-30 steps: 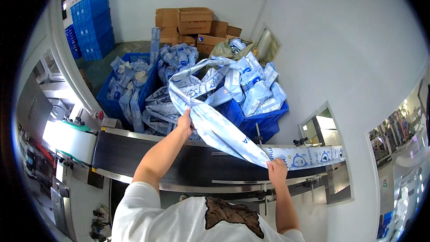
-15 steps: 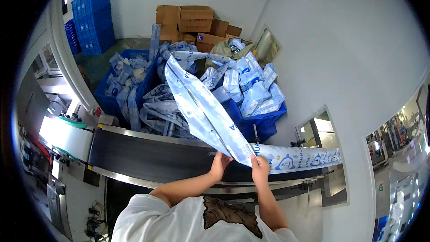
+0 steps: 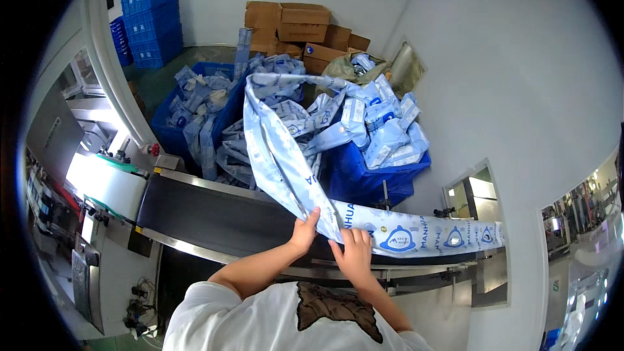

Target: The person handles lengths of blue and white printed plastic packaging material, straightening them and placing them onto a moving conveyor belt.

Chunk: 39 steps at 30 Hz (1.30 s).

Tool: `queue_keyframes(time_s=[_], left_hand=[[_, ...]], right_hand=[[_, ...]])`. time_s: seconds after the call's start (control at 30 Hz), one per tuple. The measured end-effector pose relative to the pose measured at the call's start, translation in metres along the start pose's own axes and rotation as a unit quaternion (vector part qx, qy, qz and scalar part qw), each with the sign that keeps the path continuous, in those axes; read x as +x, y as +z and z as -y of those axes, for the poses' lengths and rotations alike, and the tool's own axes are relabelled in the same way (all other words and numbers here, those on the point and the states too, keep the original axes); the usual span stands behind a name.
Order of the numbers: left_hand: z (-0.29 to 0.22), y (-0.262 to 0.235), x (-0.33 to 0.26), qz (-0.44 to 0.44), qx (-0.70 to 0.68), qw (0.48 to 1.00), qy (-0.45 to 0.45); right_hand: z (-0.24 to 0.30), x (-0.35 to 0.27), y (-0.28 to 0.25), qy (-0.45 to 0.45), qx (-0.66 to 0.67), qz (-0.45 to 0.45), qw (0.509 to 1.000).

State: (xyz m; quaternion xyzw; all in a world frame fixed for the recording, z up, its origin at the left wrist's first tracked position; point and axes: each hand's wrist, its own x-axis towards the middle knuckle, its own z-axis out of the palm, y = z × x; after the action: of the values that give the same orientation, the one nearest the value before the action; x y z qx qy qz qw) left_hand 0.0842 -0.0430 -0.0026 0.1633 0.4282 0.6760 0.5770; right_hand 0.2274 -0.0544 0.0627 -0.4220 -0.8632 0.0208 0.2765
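Observation:
A long strip of light-blue printed packaging film [image 3: 325, 231] runs along the conveyor from the right and bends up at my hands. From there it rises away from me and loops over the heap behind the belt. My left hand [image 3: 304, 233] pinches the near edge of the rising part, thumb on top. Close beside it, my right hand [image 3: 354, 255] is closed on the film at the bend, fingers over the top and thumb toward the left. The undersides of both grips are hidden. Beneath lies the dark conveyor belt [image 3: 195, 211].
Behind the belt stand a blue crate of wrapped packs [image 3: 380, 175] and a blue crate of crumpled film [image 3: 170, 133], with loose film heaped between. Cardboard boxes [image 3: 302, 23] and stacked blue crates [image 3: 151, 23] are farther back. A wall opening [image 3: 478, 188] sits at the right.
My hands have moved left with the film, drawing more printed strip along the belt. My right hand has turned so its fingers lie over the film. The view has shifted slightly.

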Motion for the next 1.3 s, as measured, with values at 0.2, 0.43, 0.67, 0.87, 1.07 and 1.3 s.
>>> queue_keyframes(time_s=[0.2, 0.43, 0.67, 0.87, 1.07, 1.3], left_hand=[[-0.036, -0.022, -0.009, -0.064, 0.042, 0.995, -0.065], [-0.079, -0.037, 0.009, -0.077, 0.089, 0.992, -0.040], [-0.111, -0.034, 0.118, -0.022, 0.253, 0.967, 0.015], [-0.065, 0.030, 0.131, 0.036, -0.020, 0.997, 0.066], [0.049, 0.031, 0.037, 0.163, -0.117, 0.970, -0.136], [0.024, 0.013, 0.027, 0.113, -0.047, 0.985, -0.125]], right_hand=[[-0.071, -0.034, -0.034, 0.052, -0.086, 0.038, 0.994], [-0.144, -0.073, -0.039, 0.118, -0.133, -0.016, 0.984], [-0.118, -0.053, -0.033, 0.094, -0.051, -0.009, 0.994], [-0.090, -0.033, -0.027, 0.242, 0.020, -0.043, 0.969], [-0.060, -0.017, -0.010, 0.318, 0.102, -0.003, 0.943], [-0.025, -0.014, 0.007, 0.290, 0.134, -0.048, 0.946]])
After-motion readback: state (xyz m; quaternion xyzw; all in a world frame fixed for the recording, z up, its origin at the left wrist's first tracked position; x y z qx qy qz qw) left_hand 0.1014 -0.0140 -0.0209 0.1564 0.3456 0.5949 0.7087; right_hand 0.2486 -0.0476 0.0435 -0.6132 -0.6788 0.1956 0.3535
